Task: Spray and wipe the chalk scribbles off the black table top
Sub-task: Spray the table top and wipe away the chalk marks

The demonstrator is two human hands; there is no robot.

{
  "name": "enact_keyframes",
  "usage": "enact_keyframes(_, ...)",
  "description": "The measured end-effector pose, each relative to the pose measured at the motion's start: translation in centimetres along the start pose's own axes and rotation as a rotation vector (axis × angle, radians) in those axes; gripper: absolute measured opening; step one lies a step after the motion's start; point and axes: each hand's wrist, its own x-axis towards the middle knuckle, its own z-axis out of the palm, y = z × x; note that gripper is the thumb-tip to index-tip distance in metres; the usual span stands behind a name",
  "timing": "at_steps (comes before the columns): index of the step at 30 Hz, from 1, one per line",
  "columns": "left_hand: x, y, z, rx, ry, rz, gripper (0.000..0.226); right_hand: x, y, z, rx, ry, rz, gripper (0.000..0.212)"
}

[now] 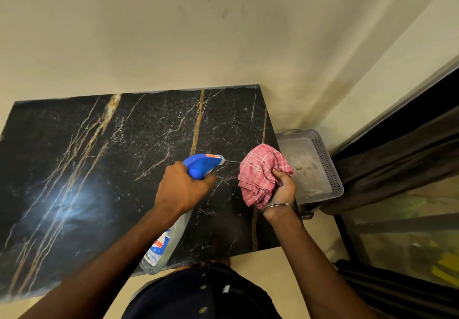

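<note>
The black marble-patterned table top [82, 159] with gold and white veins fills the left and middle. My left hand [182, 189] grips a clear spray bottle [164, 244] by its blue trigger head [202, 163], nozzle aimed right at the cloth. My right hand [282, 189] holds a bunched pink checked cloth [259, 172] above the table's right edge. A thin jet of spray runs from the nozzle to the cloth. I cannot tell chalk scribbles apart from the white veins.
A cream wall [198, 33] stands directly behind the table. A grey perforated plastic basket [323, 162] sits just right of the table, beside the cloth. A dark curtain [397, 159] and a glass pane [409, 231] lie further right.
</note>
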Motion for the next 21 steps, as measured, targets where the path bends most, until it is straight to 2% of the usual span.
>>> enact_keyframes(2, 0.3, -0.2, 0.3, -0.018, 0.004, -0.003, 0.043, 0.0, -0.1, -0.5, 0.012, 0.005, 0.008, 0.041)
enact_keyframes(8, 0.8, -0.1, 1.9, -0.017, 0.007, 0.037, 0.017, -0.5, -0.4, -1.3, -0.015, 0.075, 0.032, 0.042)
enact_keyframes(12, 1.1, -0.1, 2.7, -0.039, -0.019, 0.132, 0.015, -1.4, -1.8, -1.8, -0.064, 0.075, -0.038, 0.022)
enact_keyframes(14, 1.1, -0.3, 3.0, -0.054, -0.008, 0.153, 0.020, -1.7, -2.5, -2.7, -0.203, 0.112, -0.144, 0.014)
enact_keyframes(16, 1.0, -0.5, 3.2, -0.077, 0.023, 0.157, 0.025, -1.1, -2.8, -5.0, -0.501, 0.169, -0.431, 0.024)
enact_keyframes(18, 0.9, -0.5, 3.3, -0.104, 0.046, 0.166, 0.026, -0.3, -2.8, -9.0, -1.126, 0.090, -0.795, 0.037)
enact_keyframes(20, 1.0, -0.5, 3.4, -0.131, 0.061, 0.174, 0.029, 0.9, -2.1, -13.5, -1.751, 0.003, -0.868, 0.050)
enact_keyframes(21, 1.1, -0.5, 3.4, -0.148, 0.076, 0.175, 0.030, 1.0, -1.5, -15.3, -1.961, -0.006, -0.831, 0.057)
